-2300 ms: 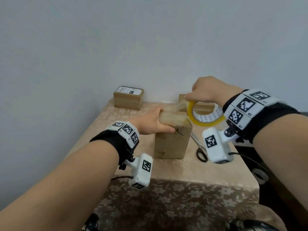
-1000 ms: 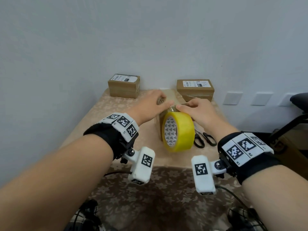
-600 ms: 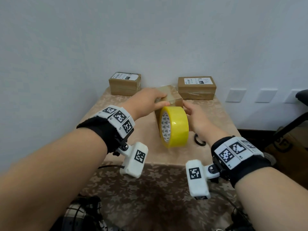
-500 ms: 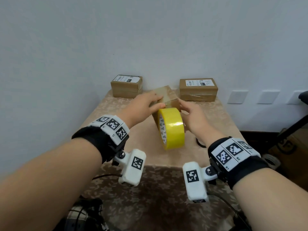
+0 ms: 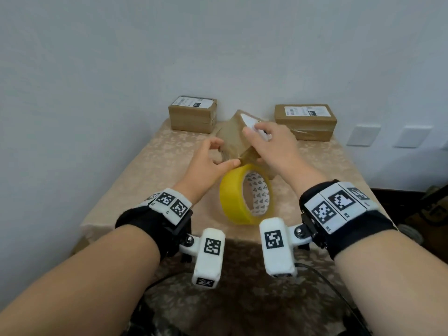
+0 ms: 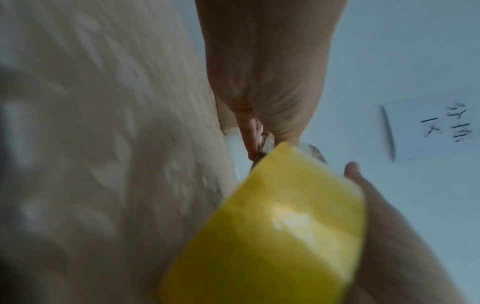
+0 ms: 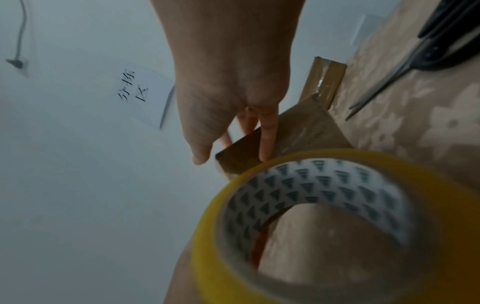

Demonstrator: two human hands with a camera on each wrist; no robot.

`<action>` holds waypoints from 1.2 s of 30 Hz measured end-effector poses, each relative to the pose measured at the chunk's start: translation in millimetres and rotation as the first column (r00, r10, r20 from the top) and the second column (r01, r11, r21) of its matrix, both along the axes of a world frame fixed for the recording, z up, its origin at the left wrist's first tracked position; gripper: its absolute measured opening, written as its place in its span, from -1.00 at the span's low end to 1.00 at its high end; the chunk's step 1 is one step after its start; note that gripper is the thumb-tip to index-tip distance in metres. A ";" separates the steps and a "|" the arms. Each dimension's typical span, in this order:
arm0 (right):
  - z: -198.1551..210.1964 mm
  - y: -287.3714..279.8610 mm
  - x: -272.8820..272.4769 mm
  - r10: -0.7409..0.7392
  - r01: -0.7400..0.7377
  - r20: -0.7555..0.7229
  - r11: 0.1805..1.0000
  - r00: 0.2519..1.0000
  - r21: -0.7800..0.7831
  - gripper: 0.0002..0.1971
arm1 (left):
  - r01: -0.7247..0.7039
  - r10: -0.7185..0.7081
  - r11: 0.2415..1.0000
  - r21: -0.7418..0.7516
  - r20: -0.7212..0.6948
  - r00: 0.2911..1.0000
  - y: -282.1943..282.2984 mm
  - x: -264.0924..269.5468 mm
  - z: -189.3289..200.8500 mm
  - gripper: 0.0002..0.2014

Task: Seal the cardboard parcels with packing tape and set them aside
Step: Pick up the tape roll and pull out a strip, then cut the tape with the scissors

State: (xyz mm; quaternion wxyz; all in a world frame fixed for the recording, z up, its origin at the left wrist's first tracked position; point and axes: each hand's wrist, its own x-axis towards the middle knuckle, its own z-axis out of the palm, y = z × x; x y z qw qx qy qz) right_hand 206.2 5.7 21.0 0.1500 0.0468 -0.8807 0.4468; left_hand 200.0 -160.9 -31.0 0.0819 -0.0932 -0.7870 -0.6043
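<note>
A brown cardboard parcel (image 5: 232, 134) with a white label is held tilted above the table's middle, glossy tape on its faces. My right hand (image 5: 257, 135) grips it from the top right, fingers lying along its face (image 7: 306, 131). At its lower left edge my left hand (image 5: 226, 152) pinches it between thumb and curled fingers. A yellow tape roll (image 5: 242, 197) sits just under the parcel, joined to it by a tape strip. Whether the roll rests on the table I cannot tell. It fills the foreground of both wrist views (image 6: 272, 236) (image 7: 207, 226).
Two more labelled parcels stand against the wall, one at the back left (image 5: 192, 115) and one at the back right (image 5: 305, 123). Black-handled scissors (image 7: 428, 47) lie on the flowered tablecloth (image 5: 157, 161) to the right. The table's front edge lies just behind my wrists.
The parcel has been lifted and tipped onto a corner. My right hand moved onto its top, the left shifted to its lower edge. The roll swung so its core faces right.
</note>
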 end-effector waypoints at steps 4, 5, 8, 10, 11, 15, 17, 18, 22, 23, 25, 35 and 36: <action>10.3 12.4 1.3 -0.096 0.138 0.144 0.939 0.985 -0.315 -0.48 | 0.043 -0.039 0.992 0.118 -0.037 0.999 23.6 6.1 16.5 -0.78; 9.9 14.7 2.1 -0.082 0.147 0.174 0.901 0.981 -0.409 -0.53 | 0.050 -0.042 0.992 0.113 -0.072 0.997 28.7 8.1 21.2 -0.86; 5.7 19.2 10.7 -0.007 0.171 0.245 0.735 0.969 -0.656 -0.96 | 0.074 -0.069 0.997 0.033 -0.126 0.990 41.6 9.2 32.2 -0.79; 1.9 26.2 14.6 0.014 0.199 0.280 0.668 0.960 -0.717 -0.97 | 0.095 -0.105 0.991 -0.098 -0.104 0.989 48.5 12.1 36.9 -0.68; 0.5 30.2 15.8 0.021 0.198 0.289 0.680 0.957 -0.706 -0.92 | 0.101 -0.120 0.976 -0.191 -0.089 0.989 51.2 12.7 35.4 -0.61; -1.0 44.7 17.2 -0.038 0.225 0.395 0.870 0.918 -0.439 -0.79 | 0.095 -0.089 0.889 -0.449 0.036 0.995 55.3 15.2 28.3 -0.28; -0.7 52.8 23.5 -0.148 0.186 0.415 0.981 0.897 -0.051 -0.91 | 0.104 -0.073 0.896 -0.432 0.087 0.993 53.3 14.9 28.3 -0.21; -1.9 58.2 27.7 -0.208 0.121 0.428 0.968 0.879 0.222 -0.95 | 0.110 -0.077 0.909 -0.403 0.097 0.992 52.4 15.0 29.0 -0.20; -9.5 68.9 45.4 -0.348 -0.252 0.590 0.665 0.729 0.703 -0.77 | 0.100 -0.077 0.932 -0.347 0.081 0.994 51.9 20.4 32.1 -0.26; -11.9 69.6 46.4 -0.347 -0.274 0.586 0.638 0.732 0.719 -0.59 | 0.087 -0.067 0.939 -0.333 0.071 0.995 51.9 20.2 31.5 -0.28; -12.3 69.7 46.0 -0.337 -0.253 0.545 0.622 0.768 0.741 -0.42 | 0.051 -0.040 0.954 -0.295 0.042 0.998 51.8 19.4 30.7 -0.32; -6.6 90.4 41.4 -0.265 0.281 0.302 0.960 0.916 -0.010 -0.40 | -0.230 0.240 0.967 -0.109 0.089 0.967 44.1 7.2 30.5 -0.17; -1.9 88.3 42.6 -0.197 0.237 0.258 0.963 0.946 -0.131 -0.36 | -0.217 0.225 0.972 -0.092 0.095 0.970 43.0 7.2 32.5 -0.21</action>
